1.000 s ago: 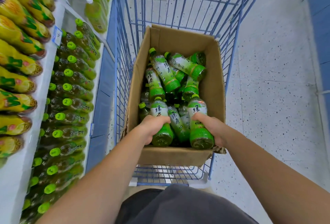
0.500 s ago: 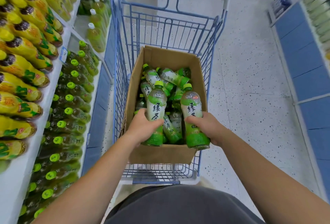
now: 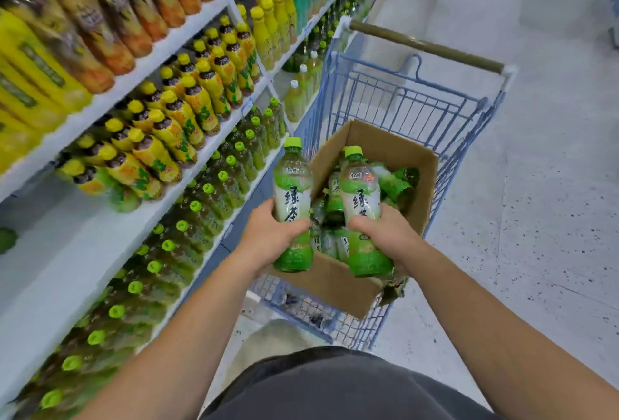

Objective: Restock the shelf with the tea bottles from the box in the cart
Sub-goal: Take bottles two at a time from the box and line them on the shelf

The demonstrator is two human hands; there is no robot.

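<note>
My left hand (image 3: pixel 268 235) grips a green tea bottle (image 3: pixel 291 192) upright, its green cap up, just left of the cardboard box (image 3: pixel 422 192). My right hand (image 3: pixel 385 235) holds a second green tea bottle (image 3: pixel 363 192) upright over the box's near edge. Several more tea bottles (image 3: pixel 395 181) lie jumbled inside the box, which sits in the blue wire cart (image 3: pixel 418 101). The lower shelf (image 3: pixel 201 205) on my left carries rows of matching green-capped tea bottles (image 3: pixel 207 192).
The shelf above holds yellow-capped bottles (image 3: pixel 174 125), with an empty stretch of white board (image 3: pixel 67 238) at its near end. Higher shelves carry orange and green drinks. Speckled grey floor (image 3: pixel 536 218) lies open to the right of the cart. The cart handle (image 3: pixel 425 46) is at the far end.
Both hands have lifted their bottles up out of the box and turned them upright. My view has swung left and up, so more of the shelves shows.
</note>
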